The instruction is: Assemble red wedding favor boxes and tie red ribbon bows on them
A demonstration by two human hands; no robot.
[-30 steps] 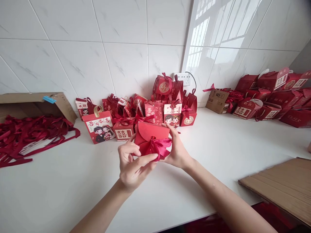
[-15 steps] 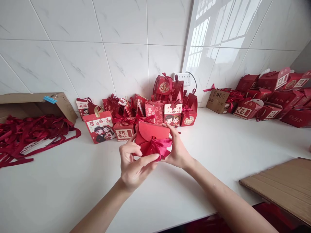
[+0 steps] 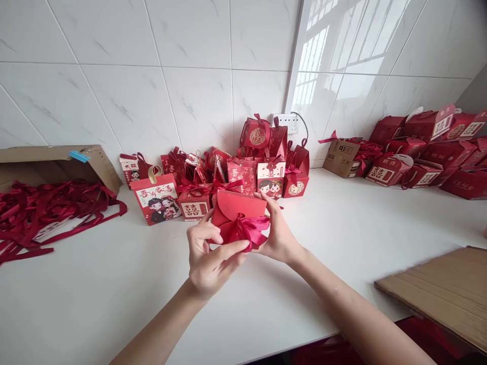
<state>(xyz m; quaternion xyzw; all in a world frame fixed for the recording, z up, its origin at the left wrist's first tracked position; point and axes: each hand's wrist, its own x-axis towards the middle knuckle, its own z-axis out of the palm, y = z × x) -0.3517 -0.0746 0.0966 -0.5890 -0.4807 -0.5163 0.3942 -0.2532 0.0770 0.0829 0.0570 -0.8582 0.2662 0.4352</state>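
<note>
Fingers (image 3: 228, 251) of the left hand (image 3: 205, 263) close on one side of one red box (image 3: 238, 205) — one touching its single ribbon bow (image 3: 251, 229) — while the right hand's (image 3: 279, 235) grip the other side, over the table (image 3: 262, 309). Beyond stand gift boxes (image 3: 241, 175), too overlapped to count, with one ribbon-filled carton (image 3: 108, 165) at left and one cardboard sheet (image 3: 441, 291) at right.

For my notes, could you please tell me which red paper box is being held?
The red paper box with the shiny crimson ribbon bow, between left hand and right hand; the other boxes sit untouched.
</note>
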